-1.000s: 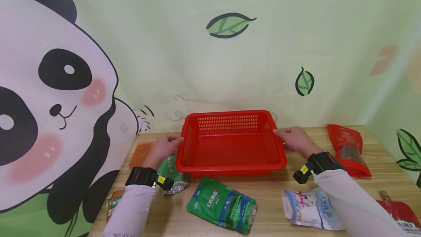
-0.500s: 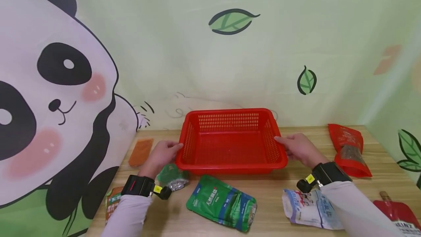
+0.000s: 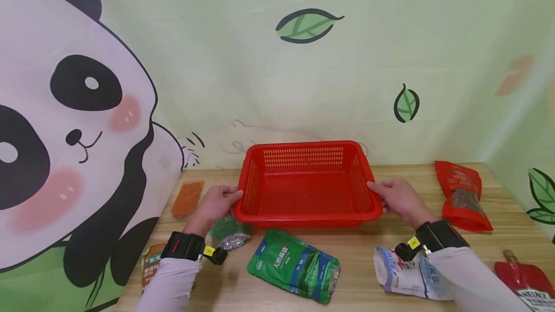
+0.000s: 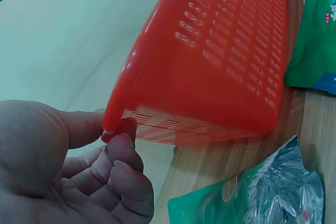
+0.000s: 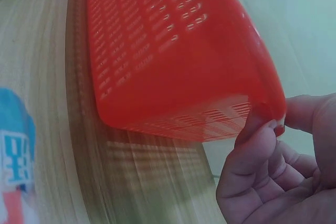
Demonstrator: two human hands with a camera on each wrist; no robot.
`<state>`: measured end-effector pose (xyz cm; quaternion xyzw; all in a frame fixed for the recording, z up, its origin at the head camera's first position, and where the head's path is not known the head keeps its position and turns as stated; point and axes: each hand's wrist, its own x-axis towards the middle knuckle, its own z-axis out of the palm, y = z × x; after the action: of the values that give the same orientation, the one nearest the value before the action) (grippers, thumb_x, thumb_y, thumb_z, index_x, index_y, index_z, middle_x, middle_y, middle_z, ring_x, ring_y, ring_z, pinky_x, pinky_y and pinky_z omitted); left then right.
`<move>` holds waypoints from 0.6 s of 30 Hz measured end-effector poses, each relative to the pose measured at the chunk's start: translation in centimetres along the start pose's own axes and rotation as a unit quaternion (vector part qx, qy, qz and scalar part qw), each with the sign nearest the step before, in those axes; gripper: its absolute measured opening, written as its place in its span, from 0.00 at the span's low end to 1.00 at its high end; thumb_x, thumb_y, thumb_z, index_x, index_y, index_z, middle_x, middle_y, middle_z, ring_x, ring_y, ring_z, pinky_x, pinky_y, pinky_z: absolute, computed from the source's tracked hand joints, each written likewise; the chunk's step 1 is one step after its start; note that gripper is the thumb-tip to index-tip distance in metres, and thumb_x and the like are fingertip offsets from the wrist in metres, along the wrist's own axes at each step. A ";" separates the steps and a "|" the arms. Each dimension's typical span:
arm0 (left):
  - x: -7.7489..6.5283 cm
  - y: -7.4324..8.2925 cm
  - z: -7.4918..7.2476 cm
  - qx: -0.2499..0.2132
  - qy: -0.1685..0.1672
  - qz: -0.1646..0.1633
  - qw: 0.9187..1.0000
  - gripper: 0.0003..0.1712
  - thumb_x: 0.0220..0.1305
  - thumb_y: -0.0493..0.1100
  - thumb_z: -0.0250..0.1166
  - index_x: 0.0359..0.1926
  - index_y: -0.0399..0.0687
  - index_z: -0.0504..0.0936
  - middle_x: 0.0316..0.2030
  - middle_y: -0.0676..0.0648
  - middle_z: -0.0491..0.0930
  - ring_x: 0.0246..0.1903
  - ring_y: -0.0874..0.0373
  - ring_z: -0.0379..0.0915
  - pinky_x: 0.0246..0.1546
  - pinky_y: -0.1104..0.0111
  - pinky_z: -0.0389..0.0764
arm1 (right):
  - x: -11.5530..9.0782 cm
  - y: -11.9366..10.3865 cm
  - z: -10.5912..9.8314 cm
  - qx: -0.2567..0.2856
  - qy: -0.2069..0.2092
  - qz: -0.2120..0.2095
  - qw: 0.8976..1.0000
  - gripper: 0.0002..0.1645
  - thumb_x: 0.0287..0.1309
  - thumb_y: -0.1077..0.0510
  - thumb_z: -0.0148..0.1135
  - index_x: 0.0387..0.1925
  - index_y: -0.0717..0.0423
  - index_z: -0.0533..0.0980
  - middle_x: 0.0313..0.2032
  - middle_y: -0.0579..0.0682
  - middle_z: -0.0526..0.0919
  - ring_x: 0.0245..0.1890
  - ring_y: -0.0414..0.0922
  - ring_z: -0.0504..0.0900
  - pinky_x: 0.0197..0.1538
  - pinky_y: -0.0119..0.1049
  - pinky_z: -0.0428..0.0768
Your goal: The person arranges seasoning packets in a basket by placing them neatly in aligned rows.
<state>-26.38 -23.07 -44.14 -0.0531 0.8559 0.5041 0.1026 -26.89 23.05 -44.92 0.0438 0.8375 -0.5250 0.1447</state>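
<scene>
A red plastic basket (image 3: pixel 303 218) with slotted walls stands at the back of the table, nothing inside it. On its left side, my left hand (image 3: pixel 217 204) pinches the rim between thumb and curled fingers, as the left wrist view shows close up. Opposite, my right hand (image 3: pixel 400 200) pinches the right rim the same way; its thumb lies over the edge (image 5: pixel 281 103). Just below my left hand lies a green pouch with a silvery end (image 3: pixel 231 235). Another green pouch (image 3: pixel 295 266) with a blue stripe lies flat in front of the basket.
At the far left are an orange packet (image 3: pixel 188 199) and a brown-orange packet (image 3: pixel 151 264). A white-and-blue pouch (image 3: pixel 409 273) lies under my right forearm. Farther right are a red pouch with a window (image 3: pixel 464 196) and a red Heinz pouch (image 3: pixel 524 278). A printed curtain (image 3: pixel 260 85) hangs behind.
Both hands keep their hold on the basket rim. The view has shifted slightly, and both wrists sit a little lower than a second ago. The basket stays in nearly the same spot.
</scene>
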 end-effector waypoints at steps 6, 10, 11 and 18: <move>0.1 0.5 0.9 0.000 -0.009 0.011 1.000 0.16 0.75 0.48 0.61 0.51 0.40 0.83 0.33 0.45 0.87 0.31 0.54 0.80 0.40 0.61 0.83 | -0.6 0.5 -0.7 -0.020 0.014 0.001 1.000 0.38 0.71 0.38 0.58 0.67 0.64 0.72 0.46 0.56 0.88 0.35 0.48 0.86 0.43 0.38 0.86; 0.5 0.7 1.9 -0.005 -0.007 0.028 1.000 0.15 0.75 0.46 0.62 0.50 0.38 0.83 0.31 0.45 0.86 0.28 0.57 0.80 0.38 0.60 0.85 | -1.0 0.8 -1.3 -0.028 0.025 0.000 0.999 0.38 0.72 0.38 0.57 0.68 0.64 0.72 0.48 0.58 0.88 0.35 0.48 0.86 0.43 0.37 0.86; 0.6 0.7 2.2 -0.008 -0.006 0.031 0.999 0.15 0.75 0.46 0.62 0.49 0.37 0.83 0.31 0.45 0.86 0.28 0.57 0.80 0.38 0.60 0.85 | -1.1 0.9 -1.4 -0.029 0.027 0.000 0.999 0.38 0.72 0.38 0.56 0.67 0.64 0.72 0.48 0.58 0.87 0.35 0.48 0.86 0.43 0.37 0.86; 1.4 0.7 4.5 -0.016 -0.004 0.076 0.997 0.14 0.74 0.45 0.62 0.45 0.37 0.83 0.27 0.46 0.84 0.24 0.55 0.78 0.28 0.65 0.80 | -2.1 1.5 -2.9 -0.043 0.041 0.010 0.998 0.41 0.73 0.35 0.53 0.69 0.64 0.70 0.53 0.60 0.86 0.39 0.48 0.85 0.46 0.37 0.86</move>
<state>-27.31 -18.81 -45.95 0.0127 0.8489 0.5243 0.0665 -25.13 26.52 -44.45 0.0674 0.8640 -0.4851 0.1173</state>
